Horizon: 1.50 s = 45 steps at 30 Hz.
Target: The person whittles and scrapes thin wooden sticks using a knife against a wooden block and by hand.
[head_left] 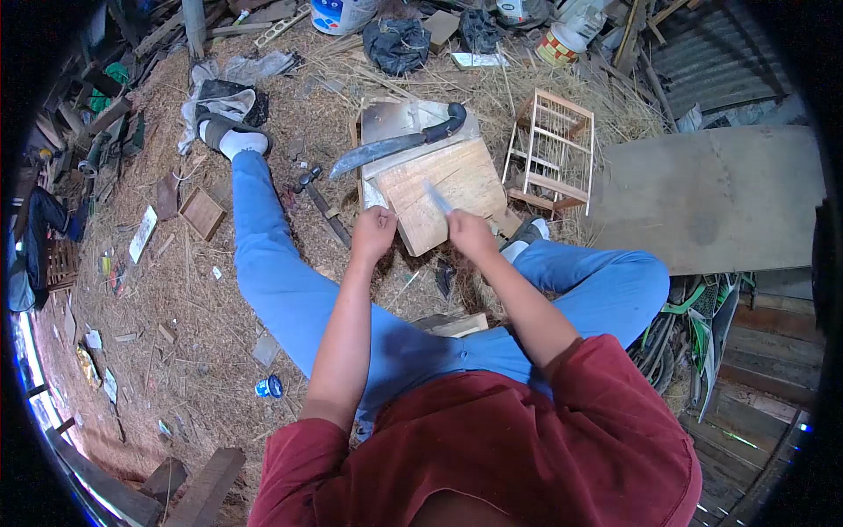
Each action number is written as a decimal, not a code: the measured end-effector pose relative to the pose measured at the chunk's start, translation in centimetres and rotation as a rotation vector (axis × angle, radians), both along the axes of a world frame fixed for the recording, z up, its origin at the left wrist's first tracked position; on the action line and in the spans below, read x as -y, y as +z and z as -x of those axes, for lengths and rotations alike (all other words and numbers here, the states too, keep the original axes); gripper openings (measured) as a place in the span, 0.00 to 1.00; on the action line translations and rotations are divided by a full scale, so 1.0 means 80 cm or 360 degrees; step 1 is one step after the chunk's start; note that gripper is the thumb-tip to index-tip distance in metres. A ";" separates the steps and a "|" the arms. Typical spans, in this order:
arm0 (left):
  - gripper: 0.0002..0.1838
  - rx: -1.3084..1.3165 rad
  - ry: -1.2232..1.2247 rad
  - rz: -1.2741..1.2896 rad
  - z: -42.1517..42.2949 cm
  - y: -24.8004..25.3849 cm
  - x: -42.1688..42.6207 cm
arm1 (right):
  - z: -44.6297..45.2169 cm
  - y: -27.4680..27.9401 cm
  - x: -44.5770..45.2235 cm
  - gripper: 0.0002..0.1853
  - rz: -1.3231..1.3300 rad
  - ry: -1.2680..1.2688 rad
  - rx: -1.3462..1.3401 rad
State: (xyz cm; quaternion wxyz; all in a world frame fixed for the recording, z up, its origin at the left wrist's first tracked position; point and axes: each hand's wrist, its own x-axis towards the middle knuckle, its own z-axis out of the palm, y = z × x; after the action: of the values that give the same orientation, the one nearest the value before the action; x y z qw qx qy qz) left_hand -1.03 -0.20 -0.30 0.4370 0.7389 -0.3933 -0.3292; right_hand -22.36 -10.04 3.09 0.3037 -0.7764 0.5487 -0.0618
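My right hand (471, 235) is closed round a knife (435, 197), whose pale blade points up and left over a light wooden block (461, 180). At the block's left edge, my left hand (375, 230) is curled closed; whatever its fingers hold, if anything, is hidden. Behind the block lies a machete (386, 149) with a dark curved handle, resting on a grey-white board (384, 116). A hammer (323, 204) is on the ground left of the block. To the right stands a small slatted wooden frame (562, 145), like a little cage.
My outstretched legs flank the block. A large flat panel (711, 198) lies at the right, with a green-and-white bicycle or motorbike part (702, 321) below it. Buckets (342, 13) and black bags (397, 46) sit at the back. A small wooden tray (203, 213) lies left on the straw-covered ground.
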 end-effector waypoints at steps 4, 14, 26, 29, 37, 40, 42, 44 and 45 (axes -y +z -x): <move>0.13 -0.0052 0.0022 -0.0001 0.000 -0.003 -0.001 | -0.017 0.011 -0.038 0.21 0.0004 -0.0065 0.0120; 0.12 0.0079 0.0011 0.0038 0.002 0.006 -0.003 | -0.012 0.018 -0.025 0.21 -0.0084 0.0094 -0.0103; 0.11 -0.0002 -0.0002 -0.0009 0.000 0.002 -0.001 | -0.017 -0.011 -0.041 0.22 -0.0007 0.0071 0.0058; 0.12 0.0018 -0.0015 0.0029 0.000 -0.009 -0.001 | -0.014 -0.011 -0.038 0.21 0.0018 0.0095 0.0070; 0.11 -0.0040 0.0024 -0.0024 0.002 0.001 -0.001 | -0.021 0.017 -0.036 0.21 -0.0061 0.0045 0.0016; 0.11 -0.0045 0.0027 -0.0011 0.001 -0.004 -0.002 | -0.022 0.014 -0.055 0.22 -0.0121 0.0018 0.0034; 0.12 -0.0037 0.0021 0.0053 0.002 -0.008 0.000 | -0.018 0.019 -0.050 0.21 -0.0098 0.0202 -0.0094; 0.12 -0.0025 0.0021 0.0106 0.002 -0.013 -0.002 | -0.018 0.015 -0.034 0.21 -0.0084 0.0045 -0.0007; 0.12 -0.0090 0.0028 0.0076 0.002 -0.013 -0.002 | -0.017 0.011 -0.033 0.21 -0.0072 -0.0119 0.0077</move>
State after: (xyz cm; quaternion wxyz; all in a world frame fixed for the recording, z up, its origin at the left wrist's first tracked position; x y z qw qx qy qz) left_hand -1.20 -0.01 -1.31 0.4683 0.7221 -0.3821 -0.3365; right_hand -21.01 -7.37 3.93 0.3318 -0.7466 0.5711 -0.0797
